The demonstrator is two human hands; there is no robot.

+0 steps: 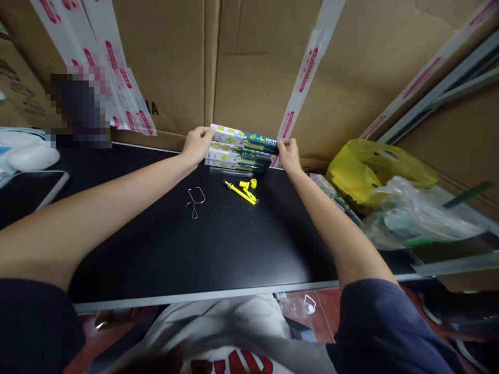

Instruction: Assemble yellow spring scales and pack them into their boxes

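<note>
Left hand [198,145]: nearly closed, pinching the top carton [245,137] at its left end.
Right hand [289,156]: nearly closed, pinching its right end.
Top carton: one, above similar stacked cartons [236,158] (exact number unclear), rear of black table [218,254].
Yellow rod [239,191]: one, metal-tipped.
Bent wires [197,202]: two shapes, left of rod.

A black tabletop [195,254] bears stacked boxes [237,158], yellow plastic parts [242,194] and bent wires [198,202].
</note>
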